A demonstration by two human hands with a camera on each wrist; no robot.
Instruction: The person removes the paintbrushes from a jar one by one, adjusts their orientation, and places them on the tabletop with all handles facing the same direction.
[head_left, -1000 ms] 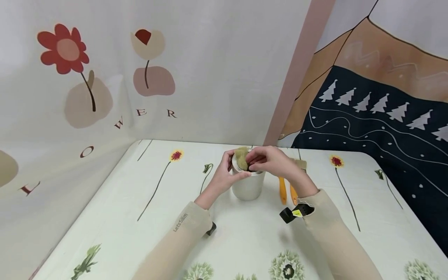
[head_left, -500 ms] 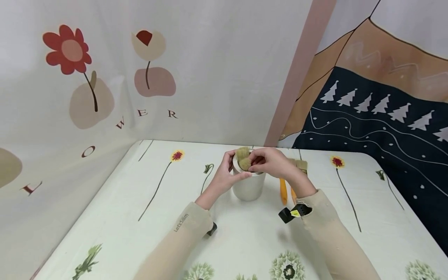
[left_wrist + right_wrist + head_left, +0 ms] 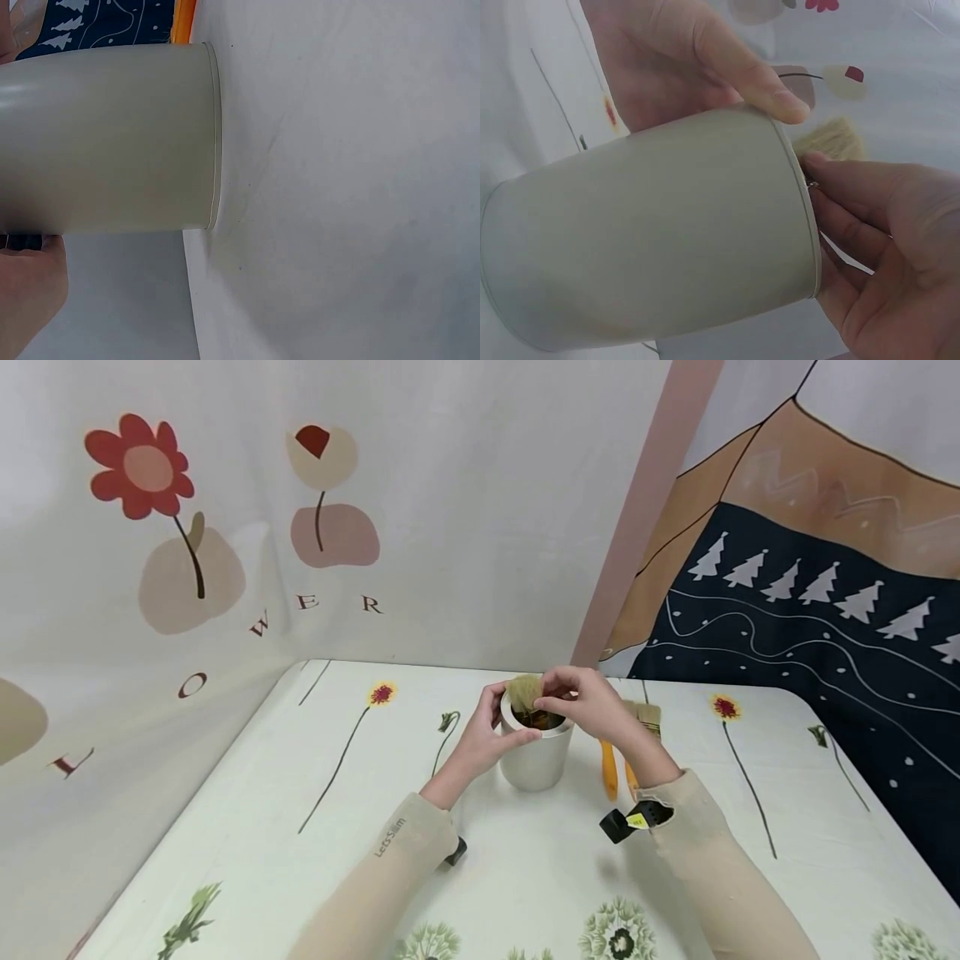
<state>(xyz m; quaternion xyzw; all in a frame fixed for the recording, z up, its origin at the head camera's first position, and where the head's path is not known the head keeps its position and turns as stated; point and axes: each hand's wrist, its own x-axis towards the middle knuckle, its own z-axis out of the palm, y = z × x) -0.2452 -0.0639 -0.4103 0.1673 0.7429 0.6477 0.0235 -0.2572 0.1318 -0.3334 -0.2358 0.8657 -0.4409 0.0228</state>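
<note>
A cream-white pot [image 3: 532, 764] stands upright on the table, and in the left wrist view its side [image 3: 112, 142] fills the left part. My left hand [image 3: 486, 735] grips it from the left, thumb along the near rim and fingers round the far side. Tan bristles of a paintbrush [image 3: 523, 693] stick up above the rim; the brush's lower part is hidden inside the pot, where dark brown and orange show. At the right of the rim, my right hand [image 3: 588, 703] pinches the brush beside its bristles [image 3: 844, 139], with other fingers curled at the rim.
Behind my right wrist lie paintbrushes with orange handles [image 3: 609, 768] and tan bristles [image 3: 647, 717], partly covered by the forearm. A flower-printed cloth [image 3: 360, 877] covers the table. Printed curtains [image 3: 465, 510] hang right behind the far edge.
My right hand has risen slightly. The bristles in the pot have shifted from two overlapping clumps to one broader tuft, uncovering the dark inside. My left hand and the pot keep their place.
</note>
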